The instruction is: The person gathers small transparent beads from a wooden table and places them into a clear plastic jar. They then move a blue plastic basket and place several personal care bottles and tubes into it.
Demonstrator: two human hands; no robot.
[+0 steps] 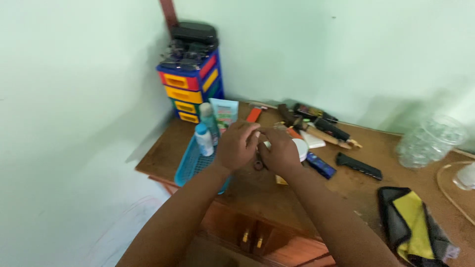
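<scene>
Both hands are brought together over the middle of the wooden counter (366, 148). The left hand (236, 146) and the right hand (280, 150) meet at the fingertips, the fingers curled inward as if pinching something small between them; what is pinched is hidden behind the knuckles, so whether anything is truly gripped cannot be told. A small dark part (258, 163) shows just below the hands, and a round white lid (300, 148) lies just beside the right hand, partly covered by it.

For fine work of this kind, the wrists are best kept low and steady over the counter, so that anything dropped lands near the white lid rather than rolling among the tools.

The counter is crowded — a blue mesh basket (192, 165) with bottles at the left edge, a stack of coloured plastic drawers (190, 86) in the corner, knives and handled tools (316, 126) behind the hands, a black sheath (359, 166), a clear plastic jar (431, 141) and a black-and-yellow cloth (413, 222) (folded loosely) to the right. Pale green walls (74, 99) close the corner.
</scene>
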